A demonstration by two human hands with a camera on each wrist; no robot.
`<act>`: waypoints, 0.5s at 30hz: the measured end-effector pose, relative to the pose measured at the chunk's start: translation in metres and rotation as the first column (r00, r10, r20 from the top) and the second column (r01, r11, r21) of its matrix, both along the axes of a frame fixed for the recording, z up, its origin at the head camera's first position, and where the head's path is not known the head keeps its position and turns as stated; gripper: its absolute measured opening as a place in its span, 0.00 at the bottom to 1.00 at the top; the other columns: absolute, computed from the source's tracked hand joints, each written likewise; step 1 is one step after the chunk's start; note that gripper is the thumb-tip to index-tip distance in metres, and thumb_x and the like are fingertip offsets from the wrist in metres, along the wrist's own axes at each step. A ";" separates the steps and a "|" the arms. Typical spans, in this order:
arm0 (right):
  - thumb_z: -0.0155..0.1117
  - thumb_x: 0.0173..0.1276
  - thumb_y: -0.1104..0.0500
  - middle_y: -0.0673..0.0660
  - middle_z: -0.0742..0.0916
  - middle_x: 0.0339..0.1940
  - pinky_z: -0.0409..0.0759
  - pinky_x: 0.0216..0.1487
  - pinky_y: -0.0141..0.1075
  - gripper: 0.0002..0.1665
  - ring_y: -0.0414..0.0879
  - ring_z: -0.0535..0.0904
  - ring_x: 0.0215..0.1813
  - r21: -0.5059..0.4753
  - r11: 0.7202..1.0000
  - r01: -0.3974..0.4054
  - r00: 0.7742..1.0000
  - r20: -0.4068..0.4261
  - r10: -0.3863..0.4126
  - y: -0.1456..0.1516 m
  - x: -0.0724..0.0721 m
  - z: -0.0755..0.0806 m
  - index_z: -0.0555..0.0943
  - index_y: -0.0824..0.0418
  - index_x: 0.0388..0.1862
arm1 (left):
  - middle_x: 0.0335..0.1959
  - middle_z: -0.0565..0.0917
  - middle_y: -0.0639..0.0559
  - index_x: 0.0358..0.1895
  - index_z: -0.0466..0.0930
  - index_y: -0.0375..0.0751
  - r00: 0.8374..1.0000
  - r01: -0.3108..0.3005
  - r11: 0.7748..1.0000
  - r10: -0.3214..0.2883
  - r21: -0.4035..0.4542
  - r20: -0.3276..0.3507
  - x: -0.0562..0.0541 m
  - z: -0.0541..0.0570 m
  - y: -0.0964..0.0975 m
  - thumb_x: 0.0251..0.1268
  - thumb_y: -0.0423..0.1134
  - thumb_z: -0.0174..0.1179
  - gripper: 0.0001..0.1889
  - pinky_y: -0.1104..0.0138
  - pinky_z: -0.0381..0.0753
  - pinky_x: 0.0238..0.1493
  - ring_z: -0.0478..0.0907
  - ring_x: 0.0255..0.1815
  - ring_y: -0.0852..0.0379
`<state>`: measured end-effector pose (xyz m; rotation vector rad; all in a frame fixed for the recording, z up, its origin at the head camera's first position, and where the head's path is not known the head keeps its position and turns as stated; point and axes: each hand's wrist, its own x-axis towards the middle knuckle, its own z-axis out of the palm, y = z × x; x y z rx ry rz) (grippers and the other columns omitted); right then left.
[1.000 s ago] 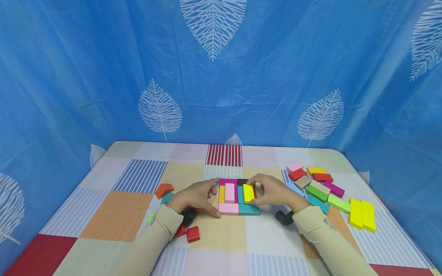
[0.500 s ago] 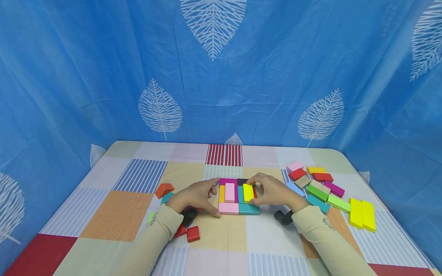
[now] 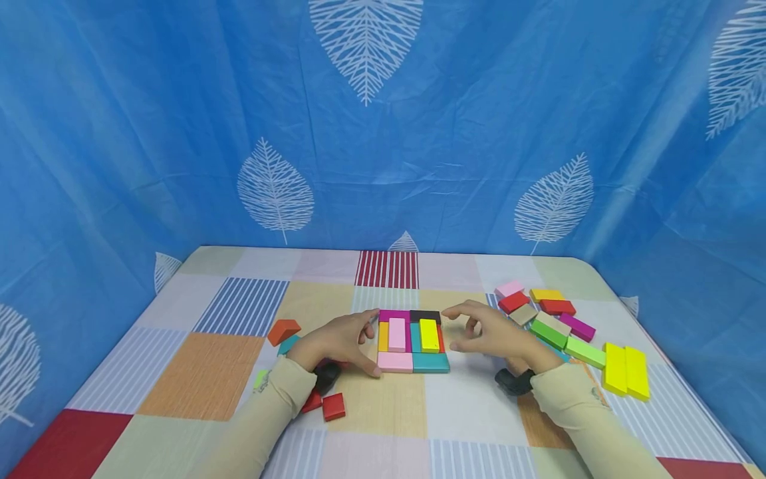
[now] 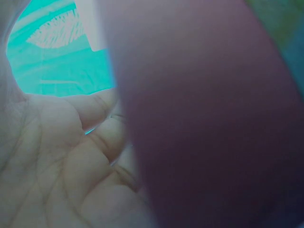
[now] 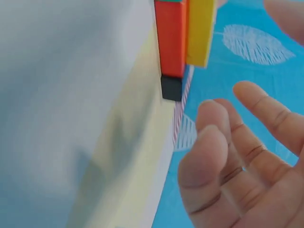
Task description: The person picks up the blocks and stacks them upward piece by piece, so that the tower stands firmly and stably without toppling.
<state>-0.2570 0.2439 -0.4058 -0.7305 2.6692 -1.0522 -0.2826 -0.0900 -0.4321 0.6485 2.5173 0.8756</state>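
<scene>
A flat block rectangle lies in the middle of the head view, with a magenta block (image 3: 395, 315) and a black block (image 3: 425, 317) along its far side. A pink block (image 3: 395, 362) and a teal block (image 3: 431, 362) form the near side. On top rest a light pink block (image 3: 397, 334) and a yellow block (image 3: 429, 336), side by side. My left hand (image 3: 341, 339) spans the left side, thumb at the near corner and index finger at the far one. My right hand (image 3: 493, 336) is just right of the rectangle, its fingers relaxed and apart from the yellow block.
Loose blocks lie at the right, among them two yellow blocks (image 3: 626, 371), a light green block (image 3: 586, 352) and a magenta block (image 3: 578, 327). By my left wrist are a red block (image 3: 334, 406) and an orange block (image 3: 284, 331). A blue curtain (image 3: 383, 166) hangs behind.
My right hand has let go of the yellow block and moved right. The yellow block stays on top of the rectangle. My left hand keeps its place.
</scene>
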 end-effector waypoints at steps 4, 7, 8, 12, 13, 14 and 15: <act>0.76 0.71 0.61 0.68 0.87 0.60 0.86 0.44 0.36 0.28 0.48 0.81 0.47 -0.068 0.998 0.004 0.999 -0.043 -0.007 0.021 0.010 0.006 0.82 0.69 0.66 | 0.44 0.77 0.56 0.83 0.61 0.34 1.000 0.005 1.000 -0.005 0.002 -0.003 0.000 0.000 0.000 0.46 0.49 0.88 0.62 0.66 0.75 0.41 0.72 0.44 0.58; 0.74 0.72 0.65 0.66 0.88 0.57 0.85 0.47 0.35 0.23 0.43 0.82 0.46 -0.109 0.994 0.014 0.996 -0.083 -0.024 0.038 0.018 0.007 0.83 0.69 0.64 | 0.44 0.77 0.56 0.84 0.60 0.33 1.000 0.010 1.000 -0.009 0.002 -0.009 0.000 0.000 0.000 0.47 0.49 0.88 0.62 0.66 0.74 0.41 0.72 0.43 0.58; 0.73 0.72 0.66 0.66 0.89 0.56 0.85 0.47 0.35 0.23 0.42 0.82 0.47 -0.123 0.992 0.020 0.995 -0.092 -0.031 0.043 0.020 0.007 0.83 0.70 0.64 | 0.44 0.77 0.56 0.84 0.60 0.33 1.000 0.010 1.000 -0.010 0.001 -0.010 0.000 -0.001 0.000 0.47 0.49 0.88 0.62 0.66 0.74 0.41 0.72 0.43 0.58; 0.72 0.73 0.68 0.66 0.88 0.53 0.85 0.49 0.33 0.22 0.40 0.83 0.47 -0.178 0.983 0.048 0.992 -0.106 -0.067 0.065 0.028 0.008 0.83 0.71 0.64 | 0.45 0.77 0.56 0.84 0.60 0.34 1.000 0.003 1.000 -0.003 -0.005 -0.010 0.001 -0.001 0.000 0.47 0.49 0.88 0.62 0.66 0.75 0.41 0.72 0.43 0.58; 0.72 0.73 0.68 0.66 0.88 0.53 0.86 0.48 0.33 0.22 0.40 0.83 0.47 -0.193 0.980 0.057 0.991 -0.105 -0.079 0.070 0.030 0.007 0.83 0.71 0.64 | 0.45 0.77 0.56 0.84 0.60 0.34 1.000 0.002 1.000 -0.002 -0.004 -0.010 0.001 -0.001 0.000 0.47 0.49 0.88 0.62 0.66 0.75 0.41 0.72 0.44 0.58; 0.72 0.73 0.69 0.65 0.88 0.53 0.86 0.48 0.32 0.22 0.40 0.83 0.47 -0.202 0.977 0.064 0.990 -0.113 -0.088 0.076 0.032 0.007 0.82 0.71 0.64 | 0.45 0.77 0.56 0.84 0.60 0.34 1.000 0.001 1.000 -0.001 -0.003 -0.009 0.001 -0.001 0.000 0.46 0.49 0.88 0.62 0.66 0.76 0.41 0.72 0.44 0.58; 0.71 0.74 0.69 0.64 0.89 0.53 0.86 0.49 0.31 0.22 0.40 0.84 0.48 -0.209 0.975 0.070 0.988 -0.117 -0.097 0.082 0.034 0.007 0.82 0.72 0.64 | 0.45 0.77 0.56 0.84 0.60 0.34 1.000 0.000 1.000 0.000 -0.002 -0.007 0.001 -0.001 0.000 0.47 0.49 0.88 0.62 0.66 0.76 0.41 0.72 0.44 0.57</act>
